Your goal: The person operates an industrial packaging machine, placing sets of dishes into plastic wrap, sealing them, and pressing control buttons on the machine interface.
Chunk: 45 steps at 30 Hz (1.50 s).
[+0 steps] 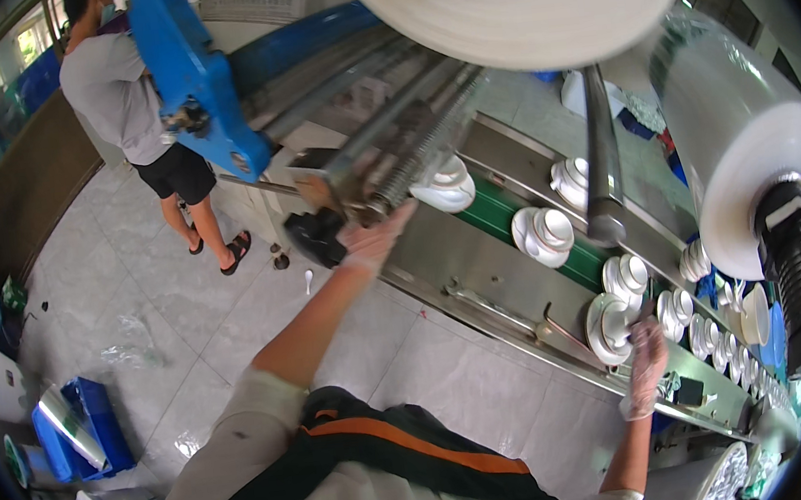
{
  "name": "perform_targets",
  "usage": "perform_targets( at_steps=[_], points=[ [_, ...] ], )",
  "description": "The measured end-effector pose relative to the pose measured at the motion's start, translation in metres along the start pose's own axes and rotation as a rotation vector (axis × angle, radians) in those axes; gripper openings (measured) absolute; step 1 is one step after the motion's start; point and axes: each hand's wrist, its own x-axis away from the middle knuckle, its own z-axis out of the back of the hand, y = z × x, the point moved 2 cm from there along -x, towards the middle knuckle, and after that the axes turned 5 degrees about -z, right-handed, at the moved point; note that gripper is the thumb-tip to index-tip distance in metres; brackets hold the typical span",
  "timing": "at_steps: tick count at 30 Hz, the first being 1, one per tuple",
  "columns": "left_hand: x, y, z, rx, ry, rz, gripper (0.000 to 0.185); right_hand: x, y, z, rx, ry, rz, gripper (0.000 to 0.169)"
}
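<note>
My left hand (376, 239), in a clear glove, is raised against the end of a spring-wound metal rod (404, 176), beside a black knob (316, 238). Blur hides how its fingers close there. My right hand (648, 363), also gloved, reaches over the steel edge of a conveyor. Its fingertips are at the rim of a stacked white tableware set (608, 331); whether they grip it is unclear. More sets, one a bowl-and-plate stack (544, 235), stand along the green conveyor belt (495, 211).
A large film roll (529, 9) hangs overhead, with another roll (748, 140) at right. A combination wrench (490, 303) and a hex key (562, 328) lie on the steel ledge. A person (113, 97) stands beyond the blue machine bracket (200, 88). A blue crate (108, 427) sits on the floor.
</note>
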Motion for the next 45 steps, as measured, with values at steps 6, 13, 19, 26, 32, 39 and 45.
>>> perform_targets(
  at_steps=[6, 13, 19, 26, 32, 39, 45],
  points=[
    [-0.015, 0.03, -0.021, -0.531, -0.191, -0.412, 0.04, 0.064, -0.046, -0.125, -0.169, -0.264, -0.033, 0.015],
    [0.037, 0.017, 0.093, -0.705, -0.056, -0.816, 0.009, 0.155, -0.118, -0.34, -0.237, -0.759, -0.582, 0.014],
    [0.085, -0.005, 0.255, -0.537, 0.312, -0.283, 0.021, 0.158, -0.165, -0.482, -0.444, -0.879, -0.632, 0.014],
    [0.075, -0.019, 0.345, -0.025, 0.43, 0.162, 0.037, 0.163, -0.226, -0.602, -0.471, -1.073, -0.651, 0.02],
    [0.036, -0.034, 0.437, 0.202, 0.294, 0.431, 0.023, 0.166, -0.251, -0.71, -0.472, -1.267, -0.654, 0.022],
    [-0.029, -0.001, 0.58, -0.013, 0.569, 0.143, 0.019, 0.116, -0.313, -0.843, -0.624, -1.039, -0.532, 0.019],
    [-0.088, -0.004, 0.602, 0.123, 0.536, 0.215, 0.024, -0.023, -0.309, -0.837, -0.601, -0.391, -0.355, 0.02]
  ],
)
